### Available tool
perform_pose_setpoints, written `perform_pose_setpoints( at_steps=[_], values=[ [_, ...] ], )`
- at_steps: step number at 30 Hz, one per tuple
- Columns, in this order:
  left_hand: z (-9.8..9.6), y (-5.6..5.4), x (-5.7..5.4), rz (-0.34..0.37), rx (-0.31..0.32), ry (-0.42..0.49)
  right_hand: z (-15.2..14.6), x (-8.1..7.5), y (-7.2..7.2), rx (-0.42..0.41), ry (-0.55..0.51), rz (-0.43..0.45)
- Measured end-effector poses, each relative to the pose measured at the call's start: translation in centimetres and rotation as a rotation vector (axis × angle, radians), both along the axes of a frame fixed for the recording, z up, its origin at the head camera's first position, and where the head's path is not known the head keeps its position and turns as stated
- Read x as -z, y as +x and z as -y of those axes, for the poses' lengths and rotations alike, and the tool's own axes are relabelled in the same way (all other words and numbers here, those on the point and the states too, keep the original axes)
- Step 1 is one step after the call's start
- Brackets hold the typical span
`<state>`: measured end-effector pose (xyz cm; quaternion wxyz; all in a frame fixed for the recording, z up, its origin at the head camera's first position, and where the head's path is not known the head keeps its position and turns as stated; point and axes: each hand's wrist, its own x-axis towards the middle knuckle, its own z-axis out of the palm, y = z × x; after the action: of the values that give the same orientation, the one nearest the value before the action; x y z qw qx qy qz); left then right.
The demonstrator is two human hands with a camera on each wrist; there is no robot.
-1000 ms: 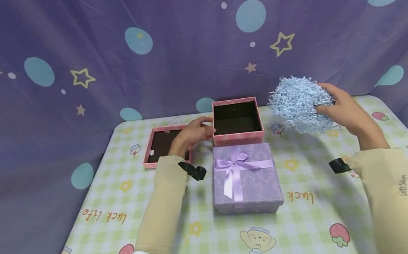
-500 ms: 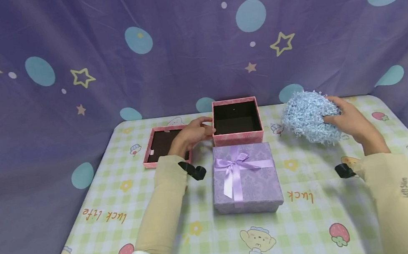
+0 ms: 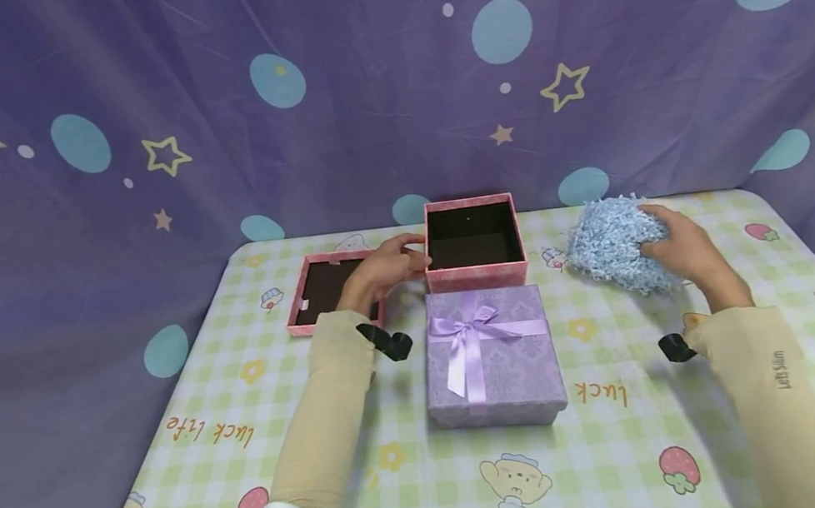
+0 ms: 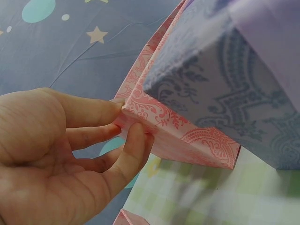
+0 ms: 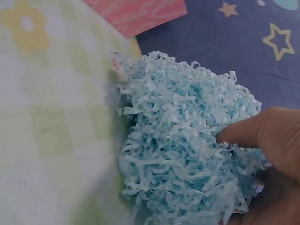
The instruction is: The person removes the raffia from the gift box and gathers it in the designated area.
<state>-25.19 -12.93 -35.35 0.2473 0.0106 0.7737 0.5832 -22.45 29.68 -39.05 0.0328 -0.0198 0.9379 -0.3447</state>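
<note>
At the back right of the table, a fluffy bundle of light blue shredded paper (image 3: 614,247) sits low at the cloth. My right hand (image 3: 682,248) holds it from the right side, thumb sunk into the shreds and the other fingers partly hidden behind it in the right wrist view. A pink patterned box (image 3: 476,278) stands lidless at the back middle, its dark inside bare. The fingertips of my left hand (image 3: 386,266) touch its left side near the front corner, as the left wrist view (image 4: 84,145) shows.
Directly in front of the pink box is a closed lavender gift box (image 3: 496,369) with a ribbon bow. A pink lid (image 3: 322,297) lies inside-up to the left, partly under my left wrist. A purple curtain (image 3: 358,83) hangs behind the checked tablecloth (image 3: 598,467).
My right hand has lowered the shredded paper from the air down to the cloth, shifting slightly right, and the bundle has settled flatter. The left hand and boxes stay put.
</note>
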Motion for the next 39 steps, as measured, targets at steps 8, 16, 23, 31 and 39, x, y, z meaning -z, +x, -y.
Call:
perform_pose_setpoints(
  at_steps=[8, 16, 23, 31, 39],
  values=[
    [-0.1, 0.0, 0.1, 0.000, -0.003, 0.007, 0.2, 0.6, 0.0, -0.009, 0.048, -0.082],
    [-0.1, 0.1, 0.0, -0.011, -0.010, -0.015, 0.2, -1.1, 0.7, -0.023, 0.039, -0.047],
    [-0.1, 0.4, 0.1, -0.025, -0.009, -0.048, 0.9, -2.9, 1.5, 0.025, 0.057, -0.070],
    [0.5, 1.5, -0.1, -0.074, -0.001, -0.255, 3.3, -4.7, 2.3, -0.007, 0.054, -0.154],
    [1.2, 3.3, -1.1, -0.146, 0.045, -0.406, 6.3, -5.4, 3.6, -0.124, 0.008, -0.273]
  ],
)
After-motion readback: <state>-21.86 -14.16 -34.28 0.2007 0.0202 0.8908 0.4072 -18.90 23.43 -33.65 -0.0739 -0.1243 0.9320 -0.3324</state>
